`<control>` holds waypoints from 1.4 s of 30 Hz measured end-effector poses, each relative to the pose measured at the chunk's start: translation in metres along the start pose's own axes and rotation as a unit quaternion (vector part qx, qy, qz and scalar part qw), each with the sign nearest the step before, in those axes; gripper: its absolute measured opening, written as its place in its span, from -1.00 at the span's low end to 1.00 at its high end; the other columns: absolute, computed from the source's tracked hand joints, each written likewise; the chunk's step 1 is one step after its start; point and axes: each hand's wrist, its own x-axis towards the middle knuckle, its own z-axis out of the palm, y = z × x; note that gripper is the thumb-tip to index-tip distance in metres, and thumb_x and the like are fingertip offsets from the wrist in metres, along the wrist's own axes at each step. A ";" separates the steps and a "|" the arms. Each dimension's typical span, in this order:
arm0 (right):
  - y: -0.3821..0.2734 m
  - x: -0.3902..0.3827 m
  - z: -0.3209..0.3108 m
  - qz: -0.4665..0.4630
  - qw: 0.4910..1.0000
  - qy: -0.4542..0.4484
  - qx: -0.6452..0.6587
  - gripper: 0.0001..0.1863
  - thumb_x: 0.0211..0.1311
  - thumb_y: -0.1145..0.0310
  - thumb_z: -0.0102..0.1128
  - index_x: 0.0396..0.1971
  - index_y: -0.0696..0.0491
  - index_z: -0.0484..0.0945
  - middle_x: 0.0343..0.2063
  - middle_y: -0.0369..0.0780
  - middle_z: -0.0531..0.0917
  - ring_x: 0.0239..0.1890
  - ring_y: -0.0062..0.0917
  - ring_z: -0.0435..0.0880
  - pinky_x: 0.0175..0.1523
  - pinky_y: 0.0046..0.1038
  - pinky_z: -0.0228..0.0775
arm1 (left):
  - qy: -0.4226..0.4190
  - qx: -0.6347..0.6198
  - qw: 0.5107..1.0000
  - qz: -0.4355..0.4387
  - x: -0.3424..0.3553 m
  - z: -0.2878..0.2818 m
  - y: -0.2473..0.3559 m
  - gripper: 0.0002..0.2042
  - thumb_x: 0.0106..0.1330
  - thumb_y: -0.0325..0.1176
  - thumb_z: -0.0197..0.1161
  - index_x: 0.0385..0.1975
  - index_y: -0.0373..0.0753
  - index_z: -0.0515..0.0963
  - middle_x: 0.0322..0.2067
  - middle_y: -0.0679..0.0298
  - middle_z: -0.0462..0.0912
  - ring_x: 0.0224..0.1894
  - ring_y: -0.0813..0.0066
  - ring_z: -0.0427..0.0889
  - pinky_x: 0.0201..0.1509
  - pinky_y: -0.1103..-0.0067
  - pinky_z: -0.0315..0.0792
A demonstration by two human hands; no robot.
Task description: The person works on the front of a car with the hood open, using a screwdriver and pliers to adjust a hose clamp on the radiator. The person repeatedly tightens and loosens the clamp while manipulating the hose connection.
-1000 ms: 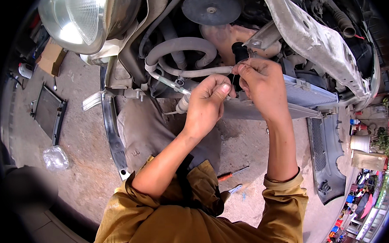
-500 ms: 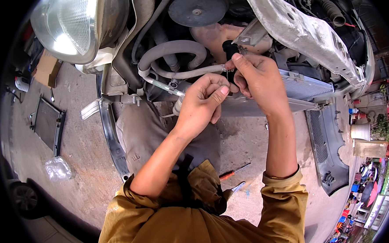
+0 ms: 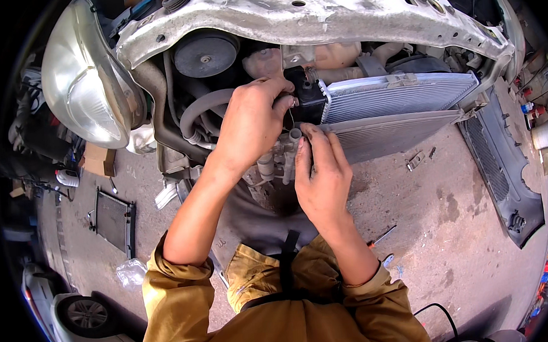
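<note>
My left hand (image 3: 251, 121) is closed in a pinch beside the radiator's black end tank (image 3: 310, 96); a thin, thread-like strand hangs under its fingertips, but what they hold is hidden. A thick grey hose (image 3: 204, 106) loops behind this hand. Lower and to the right, my right hand (image 3: 325, 174) has thumb and fingers drawn together beside an open-ended grey tube (image 3: 290, 159). Whatever lies between those fingertips cannot be made out. The silver radiator (image 3: 400, 96) stands behind the greyer condenser (image 3: 390, 134), both tilted at the car's open front.
Above the hands runs a worn metal crossbeam (image 3: 315, 14), with a headlight (image 3: 84, 88) at its left. A removed radiator (image 3: 114, 223) and a cardboard box (image 3: 98, 159) lie on the ground at left. An orange-handled screwdriver (image 3: 381, 237) is near my right forearm; a dark bumper panel (image 3: 503, 171) lies at right.
The view has shifted, showing more crossbeam and radiator. My hands, close together at the hose end before, are now apart: the left higher by the end tank, the right lower by the tube.
</note>
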 end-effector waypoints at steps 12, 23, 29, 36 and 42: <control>0.031 0.025 0.009 -0.105 0.983 0.024 -0.151 -0.83 0.13 0.40 0.33 -0.27 0.10 0.67 -0.35 -0.24 0.53 -0.27 -0.31 0.49 -0.24 -0.26 0.29 | 0.001 0.038 0.999 -0.003 -0.006 -0.001 0.000 -0.93 0.26 -0.59 0.28 -0.30 -0.41 0.61 -0.51 0.08 0.62 -0.59 0.49 0.57 -0.48 0.50 0.42; 0.029 0.030 0.019 -0.078 0.977 0.007 -0.198 -0.81 0.12 0.37 0.40 -0.26 0.05 0.67 -0.33 -0.26 0.59 -0.27 -0.33 0.50 -0.19 -0.27 0.28 | -0.051 -0.014 0.996 -0.079 -0.008 -0.007 0.004 -0.94 0.34 -0.58 0.22 -0.25 -0.37 0.57 -0.53 0.11 0.60 -0.52 0.31 0.58 -0.45 0.46 0.43; 0.038 0.045 0.018 -0.153 0.959 -0.009 -0.237 -0.87 0.04 0.45 0.28 -0.37 0.02 0.55 -0.39 -0.26 0.54 -0.28 -0.33 0.51 -0.21 -0.27 0.26 | -0.006 -0.078 0.992 -0.101 -0.021 0.002 -0.009 -0.94 0.36 -0.56 0.22 -0.22 -0.35 0.55 -0.47 0.01 0.63 -0.40 0.08 0.62 -0.37 0.40 0.47; 0.047 0.047 0.019 -0.194 0.953 -0.026 -0.232 -0.78 0.05 0.36 0.47 -0.35 0.03 0.58 -0.38 -0.24 0.55 -0.33 -0.30 0.54 -0.26 -0.26 0.36 | 0.009 -0.091 0.993 -0.080 -0.022 0.005 -0.016 -0.94 0.41 -0.53 0.21 -0.21 -0.36 0.57 -0.61 0.19 0.59 -0.65 0.54 0.56 -0.54 0.55 0.40; 0.040 0.046 0.013 -0.212 0.944 -0.034 -0.252 -0.79 0.05 0.39 0.47 -0.33 0.03 0.61 -0.36 -0.26 0.56 -0.34 -0.33 0.52 -0.28 -0.29 0.32 | 0.024 -0.093 0.992 -0.077 -0.020 0.005 -0.012 -0.92 0.29 -0.60 0.23 -0.26 -0.33 0.56 -0.41 -0.06 0.65 -0.32 -0.14 0.65 -0.30 0.26 0.50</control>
